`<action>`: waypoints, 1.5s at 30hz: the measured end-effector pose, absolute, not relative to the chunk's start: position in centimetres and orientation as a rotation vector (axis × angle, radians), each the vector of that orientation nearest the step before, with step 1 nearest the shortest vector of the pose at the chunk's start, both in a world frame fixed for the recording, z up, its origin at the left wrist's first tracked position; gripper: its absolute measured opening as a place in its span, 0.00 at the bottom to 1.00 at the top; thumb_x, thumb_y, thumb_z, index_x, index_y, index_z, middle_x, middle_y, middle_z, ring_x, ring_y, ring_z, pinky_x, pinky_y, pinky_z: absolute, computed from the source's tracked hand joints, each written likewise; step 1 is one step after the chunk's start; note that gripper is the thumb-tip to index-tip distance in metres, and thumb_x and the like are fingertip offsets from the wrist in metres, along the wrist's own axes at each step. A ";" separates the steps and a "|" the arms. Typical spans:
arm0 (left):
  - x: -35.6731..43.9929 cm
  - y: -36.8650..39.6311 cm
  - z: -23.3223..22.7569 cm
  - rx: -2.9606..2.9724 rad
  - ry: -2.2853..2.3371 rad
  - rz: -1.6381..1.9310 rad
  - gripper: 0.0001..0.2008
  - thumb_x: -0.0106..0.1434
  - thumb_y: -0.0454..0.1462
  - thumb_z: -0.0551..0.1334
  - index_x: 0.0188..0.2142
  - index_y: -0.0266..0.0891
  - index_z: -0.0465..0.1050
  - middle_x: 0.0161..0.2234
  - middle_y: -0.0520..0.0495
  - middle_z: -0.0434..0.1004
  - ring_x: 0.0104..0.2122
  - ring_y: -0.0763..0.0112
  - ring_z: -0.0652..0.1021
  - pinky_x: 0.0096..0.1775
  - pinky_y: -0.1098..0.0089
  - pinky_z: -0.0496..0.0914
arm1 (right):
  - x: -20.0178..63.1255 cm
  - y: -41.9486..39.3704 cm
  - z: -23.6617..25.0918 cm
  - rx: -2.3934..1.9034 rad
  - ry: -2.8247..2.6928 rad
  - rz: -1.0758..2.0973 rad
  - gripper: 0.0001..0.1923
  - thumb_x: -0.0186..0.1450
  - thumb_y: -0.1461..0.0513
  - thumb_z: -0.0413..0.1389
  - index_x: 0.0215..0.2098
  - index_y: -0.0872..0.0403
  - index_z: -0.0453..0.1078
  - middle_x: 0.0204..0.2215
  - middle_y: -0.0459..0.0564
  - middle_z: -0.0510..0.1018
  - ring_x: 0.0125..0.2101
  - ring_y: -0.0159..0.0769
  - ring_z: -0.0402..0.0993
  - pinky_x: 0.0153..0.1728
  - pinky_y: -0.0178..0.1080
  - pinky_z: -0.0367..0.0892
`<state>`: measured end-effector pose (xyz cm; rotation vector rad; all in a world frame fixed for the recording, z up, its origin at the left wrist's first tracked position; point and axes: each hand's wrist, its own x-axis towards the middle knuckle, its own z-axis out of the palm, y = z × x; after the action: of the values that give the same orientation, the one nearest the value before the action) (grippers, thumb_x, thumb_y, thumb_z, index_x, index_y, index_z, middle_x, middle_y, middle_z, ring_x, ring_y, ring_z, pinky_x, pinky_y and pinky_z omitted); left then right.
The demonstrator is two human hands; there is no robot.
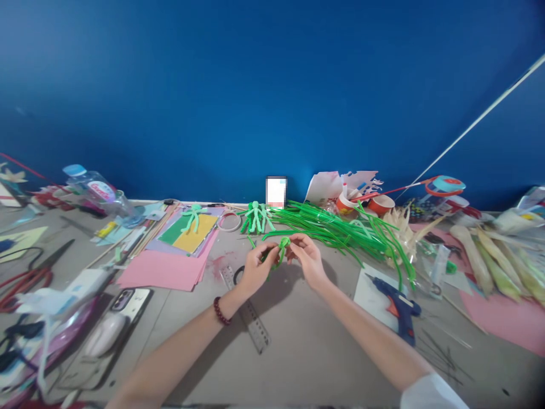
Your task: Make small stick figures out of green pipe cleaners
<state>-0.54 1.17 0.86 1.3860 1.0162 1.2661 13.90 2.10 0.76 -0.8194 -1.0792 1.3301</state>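
Between my hands is a bright green pipe cleaner point(284, 243), bent and twisted into a small looped shape above the table. My left hand point(258, 267) grips it, thumb and fingers closed around its lower part. From the other side, the fingers of my right hand point(310, 262) pinch its upper right part. Just behind them stand several pale green pipe cleaner figures point(255, 217). A bundle of long green pipe cleaners point(323, 221) lies behind and right of my hands. Under my left forearm is a clear ruler point(255, 328).
Left are pink paper sheets point(164, 271), a phone point(133, 304), a white mouse point(106, 334), scissors point(34, 278) and a bottle point(100, 190). At the right lie a blue glue gun point(398, 307), orange cups point(380, 203) and corn husks point(496, 261). A blue wall point(272, 102) rises behind.
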 end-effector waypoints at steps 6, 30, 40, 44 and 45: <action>-0.5 1.5 0.7 1.113 0.891 1.130 0.15 0.56 0.47 0.62 0.31 0.36 0.68 0.20 0.55 0.67 0.18 0.79 0.69 0.22 0.76 0.62 | 14.0 2.1 0.7 -0.842 -1.144 1.272 0.11 0.58 0.57 0.57 0.38 0.52 0.70 0.26 0.46 0.72 0.25 0.31 0.68 0.23 0.34 0.67; 0.0 0.9 0.3 1.190 0.926 1.029 0.18 0.58 0.50 0.58 0.31 0.36 0.66 0.14 0.60 0.59 0.12 0.82 0.62 0.16 0.78 0.56 | 14.5 1.8 0.8 -1.056 -1.584 0.551 0.10 0.60 0.64 0.52 0.37 0.51 0.75 0.33 0.50 0.77 0.29 0.33 0.72 0.28 0.36 0.67; 0.5 0.4 0.9 1.104 0.887 1.005 0.20 0.56 0.52 0.60 0.27 0.36 0.66 0.18 0.56 0.66 0.14 0.80 0.67 0.19 0.76 0.61 | 14.5 1.7 0.0 -1.044 -1.619 0.367 0.09 0.61 0.64 0.52 0.35 0.51 0.74 0.29 0.50 0.77 0.24 0.33 0.69 0.26 0.37 0.68; 0.6 0.3 0.9 1.042 0.880 0.987 0.20 0.55 0.52 0.61 0.25 0.36 0.65 0.17 0.56 0.64 0.14 0.81 0.66 0.19 0.77 0.59 | 14.3 1.5 0.2 -1.041 -1.617 0.345 0.09 0.60 0.65 0.51 0.33 0.51 0.74 0.27 0.49 0.76 0.23 0.32 0.68 0.24 0.36 0.66; 0.7 0.2 1.0 1.020 0.876 0.983 0.20 0.54 0.52 0.61 0.25 0.36 0.65 0.16 0.56 0.64 0.14 0.81 0.66 0.19 0.78 0.59 | 14.3 1.5 0.3 -1.039 -1.610 0.350 0.09 0.60 0.65 0.51 0.32 0.51 0.74 0.27 0.50 0.76 0.23 0.33 0.69 0.24 0.36 0.66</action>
<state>0.68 0.21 0.95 1.0205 0.8757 0.9829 14.28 1.50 0.28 -1.0387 -1.6096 0.3501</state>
